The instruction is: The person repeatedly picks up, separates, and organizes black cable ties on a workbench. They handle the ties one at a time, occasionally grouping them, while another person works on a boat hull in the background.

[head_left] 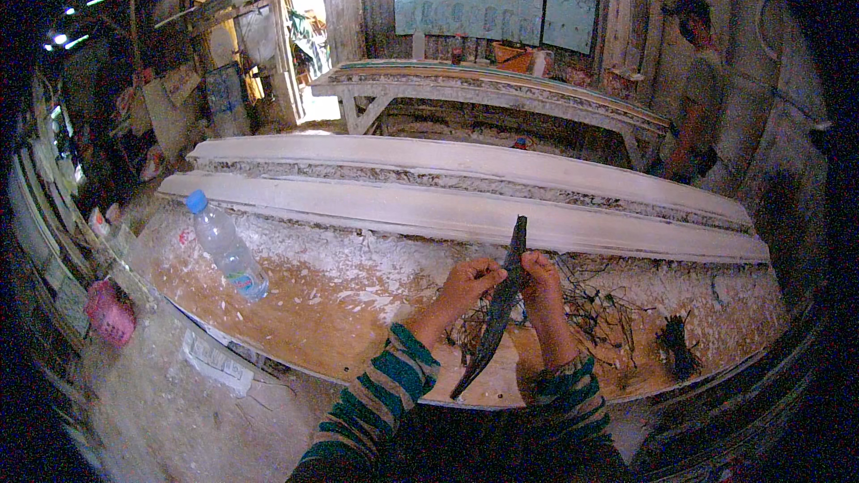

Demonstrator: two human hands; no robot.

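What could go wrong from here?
1. The left hand and right hand hold the dark strip above its middle; the long lower end looks unsupported and might swing or pull loose.
2. Loose dark strands lie by the right forearm; the striped sleeve could snag them.
3. The near white length lies just beyond the hands; the strip's upper tip might scuff it.

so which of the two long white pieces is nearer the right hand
The front piece, just beyond the right hand; the back piece lies behind it, nearer the far bench.
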